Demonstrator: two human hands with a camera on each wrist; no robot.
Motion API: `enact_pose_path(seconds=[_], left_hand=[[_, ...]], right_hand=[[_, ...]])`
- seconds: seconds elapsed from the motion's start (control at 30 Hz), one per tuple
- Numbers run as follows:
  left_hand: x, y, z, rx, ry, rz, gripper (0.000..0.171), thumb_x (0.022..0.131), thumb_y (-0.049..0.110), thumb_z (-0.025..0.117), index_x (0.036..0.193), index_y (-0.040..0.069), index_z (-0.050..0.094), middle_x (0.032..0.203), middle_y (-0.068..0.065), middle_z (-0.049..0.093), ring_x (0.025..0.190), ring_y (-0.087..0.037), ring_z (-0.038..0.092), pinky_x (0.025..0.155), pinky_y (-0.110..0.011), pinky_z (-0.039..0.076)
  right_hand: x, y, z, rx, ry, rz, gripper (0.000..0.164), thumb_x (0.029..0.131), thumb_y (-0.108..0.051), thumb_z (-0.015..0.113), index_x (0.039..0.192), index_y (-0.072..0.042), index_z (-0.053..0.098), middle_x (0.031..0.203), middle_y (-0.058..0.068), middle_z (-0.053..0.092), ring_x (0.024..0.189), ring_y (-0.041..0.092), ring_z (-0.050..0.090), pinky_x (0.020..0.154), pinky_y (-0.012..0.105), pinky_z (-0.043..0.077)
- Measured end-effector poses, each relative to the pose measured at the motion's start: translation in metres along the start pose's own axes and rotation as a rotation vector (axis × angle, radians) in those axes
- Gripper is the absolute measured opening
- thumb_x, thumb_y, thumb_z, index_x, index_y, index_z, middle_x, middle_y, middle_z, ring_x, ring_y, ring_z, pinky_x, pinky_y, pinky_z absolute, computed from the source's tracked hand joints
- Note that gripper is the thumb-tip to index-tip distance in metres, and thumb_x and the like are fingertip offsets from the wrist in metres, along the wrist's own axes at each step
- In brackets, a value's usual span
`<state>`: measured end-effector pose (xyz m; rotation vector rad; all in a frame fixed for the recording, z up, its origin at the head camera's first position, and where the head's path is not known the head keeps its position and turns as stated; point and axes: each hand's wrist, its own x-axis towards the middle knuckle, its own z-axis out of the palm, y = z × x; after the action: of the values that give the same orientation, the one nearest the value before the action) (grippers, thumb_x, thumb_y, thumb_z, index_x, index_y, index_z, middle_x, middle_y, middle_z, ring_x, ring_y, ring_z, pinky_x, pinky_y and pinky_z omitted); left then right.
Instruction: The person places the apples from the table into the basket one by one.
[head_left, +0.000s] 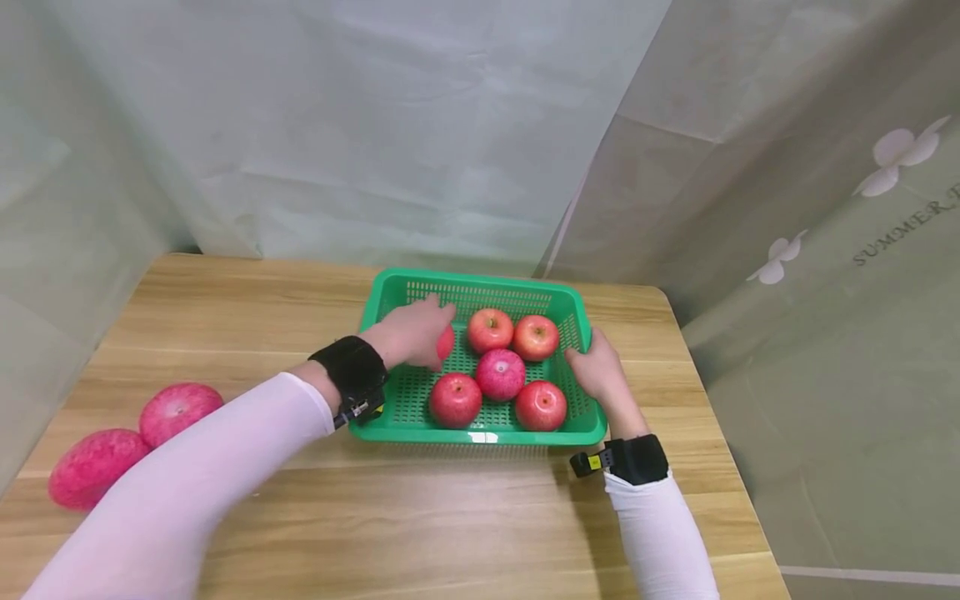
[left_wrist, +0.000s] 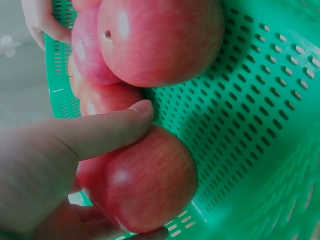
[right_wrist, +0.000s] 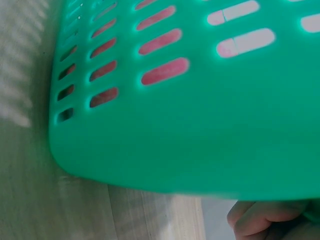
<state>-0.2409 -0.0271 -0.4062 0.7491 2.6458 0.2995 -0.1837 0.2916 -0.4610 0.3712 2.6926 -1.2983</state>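
Note:
My left hand (head_left: pixel 416 332) reaches into the left part of a green plastic basket (head_left: pixel 435 435) and grips a red apple (left_wrist: pixel 150 180), thumb over its top and fingers around its far side. In the head view most of that apple is hidden behind the hand. Several other apples sit in the basket, among them a darker red apple (head_left: pixel 455 401) at the front and a lighter red apple (head_left: pixel 491 330) at the back. On the right side, my right hand (head_left: pixel 598 367) holds the basket rim, thumb over the inner edge. Its curled fingers (right_wrist: pixel 265 217) show at the right wrist view's bottom.
Two pink-red apples, one rounder apple (head_left: pixel 178 412) and one nearer apple (head_left: pixel 97 468), lie on the wooden table (head_left: pixel 450 517) left of the basket, beside my left sleeve. A pale curtain (head_left: pixel 420 133) hangs right behind the table's back edge.

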Motion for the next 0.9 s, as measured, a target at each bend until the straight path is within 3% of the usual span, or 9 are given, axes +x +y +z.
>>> enact_pose_path(seconds=[0.2, 0.33, 0.5, 0.9], left_hand=[[0.005, 0.004, 0.002, -0.002, -0.016, 0.043, 0.091, 0.076, 0.017, 0.097, 0.155, 0.006, 0.053, 0.163, -0.033, 0.036, 0.144, -0.047, 0.048, 0.102, -0.056, 0.054], [0.007, 0.008, 0.003, -0.021, -0.04, 0.066, 0.09, 0.076, 0.012, 0.094, 0.157, 0.014, 0.053, 0.165, -0.036, 0.03, 0.15, -0.048, 0.039, 0.101, -0.055, 0.054], [0.007, 0.011, 0.004, -0.016, -0.062, 0.066, 0.093, 0.078, 0.008, 0.092, 0.16, 0.019, 0.05, 0.167, -0.034, 0.027, 0.149, -0.046, 0.041, 0.097, -0.053, 0.056], [0.006, 0.013, 0.011, -0.071, -0.082, 0.053, 0.095, 0.083, -0.003, 0.083, 0.165, 0.009, 0.035, 0.169, -0.035, 0.022, 0.148, -0.047, 0.044, 0.104, -0.053, 0.054]], right_hand=[[0.0, -0.001, 0.0, -0.001, 0.0, -0.006, 0.055, 0.106, -0.021, 0.056, 0.154, 0.002, 0.041, 0.139, 0.028, 0.058, 0.121, 0.045, 0.066, 0.091, 0.058, 0.06], [0.001, 0.001, 0.0, -0.004, 0.005, -0.009, 0.054, 0.106, -0.021, 0.055, 0.153, 0.002, 0.042, 0.138, 0.028, 0.059, 0.12, 0.045, 0.066, 0.091, 0.058, 0.06], [0.002, 0.001, 0.0, -0.005, 0.006, -0.006, 0.054, 0.107, -0.021, 0.055, 0.153, 0.002, 0.042, 0.138, 0.028, 0.059, 0.12, 0.044, 0.066, 0.091, 0.057, 0.06], [0.001, 0.001, 0.0, -0.012, 0.006, -0.009, 0.054, 0.106, -0.022, 0.056, 0.153, 0.001, 0.043, 0.136, 0.027, 0.06, 0.118, 0.043, 0.067, 0.089, 0.055, 0.061]])
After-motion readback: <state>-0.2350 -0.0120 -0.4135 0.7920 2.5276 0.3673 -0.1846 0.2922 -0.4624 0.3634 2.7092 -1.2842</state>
